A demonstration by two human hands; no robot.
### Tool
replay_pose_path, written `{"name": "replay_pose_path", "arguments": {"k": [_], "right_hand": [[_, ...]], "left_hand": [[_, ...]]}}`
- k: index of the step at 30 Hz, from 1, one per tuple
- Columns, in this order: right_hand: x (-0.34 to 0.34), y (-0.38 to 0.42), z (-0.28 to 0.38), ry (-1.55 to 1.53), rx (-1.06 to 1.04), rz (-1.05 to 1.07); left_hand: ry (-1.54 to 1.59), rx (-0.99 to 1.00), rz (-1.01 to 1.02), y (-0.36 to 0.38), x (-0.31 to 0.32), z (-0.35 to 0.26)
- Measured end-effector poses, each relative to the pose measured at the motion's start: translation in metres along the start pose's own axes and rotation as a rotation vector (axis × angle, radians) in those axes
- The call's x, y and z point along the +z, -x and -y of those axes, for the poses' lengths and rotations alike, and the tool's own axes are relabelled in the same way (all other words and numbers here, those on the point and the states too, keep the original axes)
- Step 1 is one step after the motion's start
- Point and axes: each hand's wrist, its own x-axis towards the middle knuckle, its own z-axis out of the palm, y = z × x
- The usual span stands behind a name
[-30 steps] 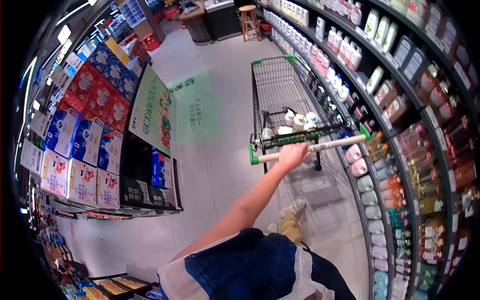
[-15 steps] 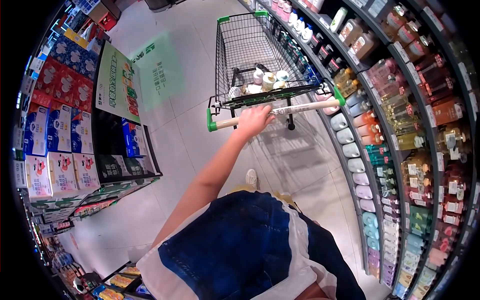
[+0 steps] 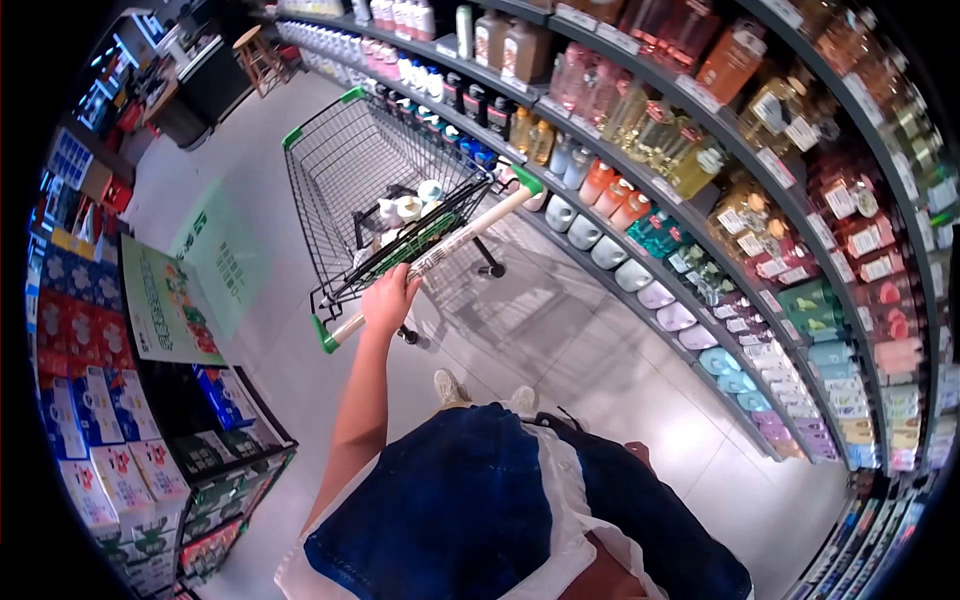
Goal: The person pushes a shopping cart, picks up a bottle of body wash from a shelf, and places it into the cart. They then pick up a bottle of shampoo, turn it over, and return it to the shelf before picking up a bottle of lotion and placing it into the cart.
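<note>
Your left hand (image 3: 388, 297) wrapped around cart handle (image 3: 430, 262), near its green left end. One wire shopping cart (image 3: 375, 195) in aisle beside shelves (image 3: 640, 170); about four pale bottles (image 3: 405, 211) inside, count unsure. Your right hand hidden.

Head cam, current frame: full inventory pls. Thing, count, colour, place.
shopping cart: one, dark wire with green corner trim, in the aisle ahead
cart handle: one, pale bar with green end caps, at the cart's near end
small containers: several, white or pale, in the cart's rear section
shelving: long run, dark, on the right, packed with bottles in many colours
stacked cartons: many, red, blue and white, display at left
poster: one, green, on the side of the display
stool: one, wooden, far end of the aisle
left hand: one, gripping the cart handle
right hand: not in view
</note>
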Motion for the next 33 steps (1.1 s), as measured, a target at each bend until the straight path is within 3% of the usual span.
{"name": "replay_pose_path", "arguments": {"k": [4,7,13,14,15,17,19,20,24,25,26,30,33], "right_hand": [[0.013,-0.044,-0.115,-0.283,0.168,0.005],[-0.008,0.01,-0.035,-0.017,0.089,0.017],[0.009,0.032,-0.015,-0.161,0.038,-0.049],[0.013,0.037,-0.012,-0.183,0.04,-0.079],[0.016,0.043,-0.009,-0.202,0.042,-0.112],[0.049,0.01,-0.085,-0.132,-0.091,-0.14],[0.096,-0.043,-0.196,-0.026,-0.302,-0.168],[0.1,-0.045,-0.206,-0.032,-0.272,-0.142],[0.092,-0.018,-0.172,-0.071,-0.055,-0.076],[0.091,-0.013,-0.167,-0.073,-0.023,-0.068],[0.09,-0.012,-0.164,-0.074,0.004,-0.061],[0.091,-0.025,-0.166,-0.081,0.071,-0.058],[0.071,-0.004,-0.093,-0.129,0.133,-0.089]], "left_hand": [[0.016,-0.019,0.028,0.0,0.009,-0.028],[0.026,-0.014,0.033,0.001,0.015,-0.043],[0.129,0.057,0.018,-0.001,0.015,-0.062],[0.25,-0.018,0.058,-0.004,0.01,-0.067],[0.403,0.076,-0.076,-0.011,0.027,-0.056],[0.442,0.158,-0.105,-0.028,-0.002,-0.078],[0.64,0.266,-0.135,-0.053,-0.048,-0.116],[0.701,0.347,-0.158,-0.062,-0.086,-0.145],[0.974,0.847,-0.281,-0.064,-0.239,-0.233],[0.986,0.964,-0.353,-0.057,-0.268,-0.245],[0.854,1.216,-0.451,-0.06,-0.297,-0.251],[0.911,1.396,-0.606,-0.041,-0.341,-0.266],[0.968,1.418,-0.643,-0.045,-0.359,-0.266]]}}
